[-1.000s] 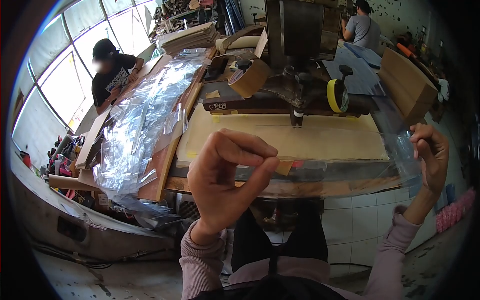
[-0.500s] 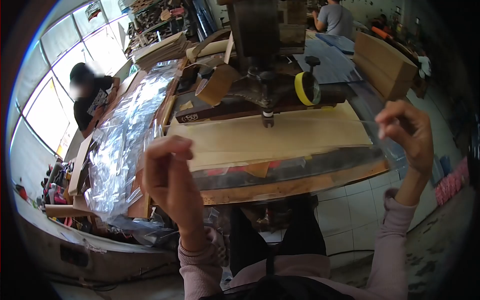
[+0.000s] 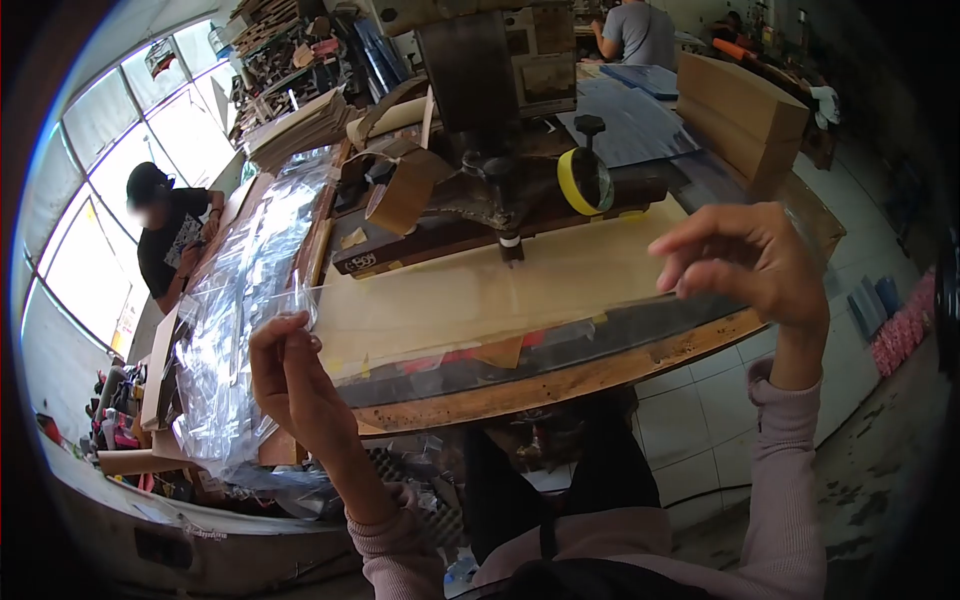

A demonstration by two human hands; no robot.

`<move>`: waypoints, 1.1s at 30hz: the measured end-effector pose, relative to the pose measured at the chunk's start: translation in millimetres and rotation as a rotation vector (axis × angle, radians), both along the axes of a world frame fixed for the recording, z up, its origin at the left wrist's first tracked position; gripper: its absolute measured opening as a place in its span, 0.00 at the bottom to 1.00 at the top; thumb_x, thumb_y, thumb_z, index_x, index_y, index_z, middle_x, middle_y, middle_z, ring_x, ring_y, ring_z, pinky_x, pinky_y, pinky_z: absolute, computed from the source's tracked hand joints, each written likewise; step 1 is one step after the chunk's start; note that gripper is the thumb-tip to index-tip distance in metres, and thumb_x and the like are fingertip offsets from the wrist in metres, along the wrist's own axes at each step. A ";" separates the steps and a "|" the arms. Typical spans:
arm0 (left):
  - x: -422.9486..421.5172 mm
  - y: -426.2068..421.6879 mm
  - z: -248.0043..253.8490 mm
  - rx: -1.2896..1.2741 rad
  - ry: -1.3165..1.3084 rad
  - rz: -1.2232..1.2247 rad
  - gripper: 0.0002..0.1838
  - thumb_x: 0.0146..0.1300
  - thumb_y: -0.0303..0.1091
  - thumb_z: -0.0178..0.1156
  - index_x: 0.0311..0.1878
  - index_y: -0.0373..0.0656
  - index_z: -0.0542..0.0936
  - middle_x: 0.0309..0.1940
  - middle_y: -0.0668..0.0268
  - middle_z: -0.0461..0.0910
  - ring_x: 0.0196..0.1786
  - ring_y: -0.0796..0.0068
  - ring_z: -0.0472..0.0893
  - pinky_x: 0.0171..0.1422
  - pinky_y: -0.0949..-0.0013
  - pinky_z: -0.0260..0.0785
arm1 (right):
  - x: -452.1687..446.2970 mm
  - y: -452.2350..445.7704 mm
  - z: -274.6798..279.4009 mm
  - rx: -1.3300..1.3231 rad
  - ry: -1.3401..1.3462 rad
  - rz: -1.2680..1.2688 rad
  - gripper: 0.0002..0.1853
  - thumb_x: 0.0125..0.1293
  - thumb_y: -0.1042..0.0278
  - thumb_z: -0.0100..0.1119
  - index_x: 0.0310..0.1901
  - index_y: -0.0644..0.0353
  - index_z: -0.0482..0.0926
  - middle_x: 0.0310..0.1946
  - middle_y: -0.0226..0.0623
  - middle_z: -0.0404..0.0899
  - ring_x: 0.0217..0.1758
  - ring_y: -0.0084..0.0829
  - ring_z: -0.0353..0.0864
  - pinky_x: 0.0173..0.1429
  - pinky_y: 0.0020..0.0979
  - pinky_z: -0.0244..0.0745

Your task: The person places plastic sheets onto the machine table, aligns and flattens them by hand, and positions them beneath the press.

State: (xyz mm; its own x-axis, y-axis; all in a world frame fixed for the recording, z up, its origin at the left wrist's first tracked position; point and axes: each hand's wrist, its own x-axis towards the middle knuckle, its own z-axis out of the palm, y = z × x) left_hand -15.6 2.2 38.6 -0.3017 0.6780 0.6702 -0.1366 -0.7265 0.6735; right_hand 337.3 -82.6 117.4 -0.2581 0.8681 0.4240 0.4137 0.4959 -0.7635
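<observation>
A clear plastic sheet [image 3: 440,320] stretches over the cream-coloured board [image 3: 590,262] on the bench, under the press head [image 3: 508,245]. My left hand [image 3: 295,375] is closed in a pinch at the sheet's left end. Over the right end of the board, my right hand [image 3: 750,260] has its thumb and index finger apart, close to the sheet's right side. Because the sheet is see-through, its exact edges are hard to make out.
Brown tape [image 3: 402,190] and a yellow tape roll [image 3: 584,181] hang on the press. Shiny plastic sheets [image 3: 240,310] lie at left, a cardboard box [image 3: 742,125] at back right. One person [image 3: 175,235] sits at left; another [image 3: 640,35] is at the back.
Both hands have moved left, the left one also down. My right thumb and index finger, close together before, have parted. The clear sheet has come lower over the board.
</observation>
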 end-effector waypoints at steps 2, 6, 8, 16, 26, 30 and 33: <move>5.7 -0.4 -1.5 -0.009 0.109 -0.013 0.06 0.68 0.22 0.54 0.45 0.36 0.78 0.41 0.66 0.79 0.38 0.86 0.71 0.43 0.80 0.64 | -2.2 -1.6 1.0 -0.052 -0.148 0.017 0.12 0.62 0.69 0.67 0.46 0.61 0.85 0.33 0.34 0.87 0.34 0.19 0.84 0.38 0.22 0.77; 12.5 0.0 -9.4 -0.040 0.353 -0.084 0.12 0.68 0.26 0.54 0.54 0.38 0.75 0.45 0.65 0.79 0.42 0.83 0.73 0.46 0.77 0.66 | -9.3 -5.3 -9.9 -0.102 -0.240 0.046 0.12 0.59 0.72 0.69 0.45 0.62 0.85 0.30 0.34 0.87 0.32 0.21 0.86 0.34 0.20 0.77; 15.1 1.0 -10.4 -0.089 0.366 -0.075 0.16 0.68 0.27 0.54 0.59 0.38 0.73 0.49 0.62 0.80 0.45 0.81 0.74 0.49 0.77 0.67 | -0.4 -9.4 -25.2 -0.034 -0.175 -0.024 0.11 0.58 0.74 0.69 0.43 0.64 0.85 0.28 0.35 0.86 0.30 0.22 0.86 0.32 0.20 0.77; -38.6 11.5 -62.4 -0.335 0.498 0.016 0.10 0.71 0.29 0.52 0.51 0.36 0.77 0.44 0.61 0.82 0.47 0.75 0.78 0.51 0.70 0.70 | 122.3 -88.8 -90.8 0.130 0.527 -0.917 0.18 0.66 0.60 0.65 0.52 0.63 0.80 0.33 0.31 0.82 0.22 0.12 0.70 0.25 0.16 0.62; -37.1 9.3 -93.6 -0.402 0.532 -0.107 0.08 0.72 0.24 0.49 0.45 0.31 0.78 0.38 0.64 0.81 0.44 0.77 0.80 0.52 0.74 0.72 | 209.5 -101.1 -187.5 0.190 0.868 -1.493 0.15 0.68 0.65 0.60 0.53 0.62 0.77 0.43 0.37 0.81 0.30 0.22 0.77 0.32 0.21 0.69; -37.7 8.1 -94.2 -0.409 0.549 -0.093 0.08 0.72 0.24 0.50 0.45 0.32 0.78 0.37 0.64 0.81 0.44 0.78 0.80 0.52 0.74 0.71 | 210.2 -98.9 -198.2 -0.022 0.463 -1.625 0.09 0.66 0.66 0.61 0.39 0.64 0.79 0.26 0.32 0.78 0.22 0.20 0.74 0.25 0.22 0.65; -41.4 7.2 -96.3 -0.413 0.547 -0.086 0.08 0.73 0.25 0.50 0.45 0.32 0.78 0.37 0.64 0.81 0.43 0.78 0.79 0.53 0.74 0.71 | 217.7 -102.2 -205.8 0.076 0.441 -1.649 0.10 0.65 0.66 0.61 0.34 0.64 0.77 0.19 0.28 0.71 0.17 0.18 0.66 0.19 0.23 0.58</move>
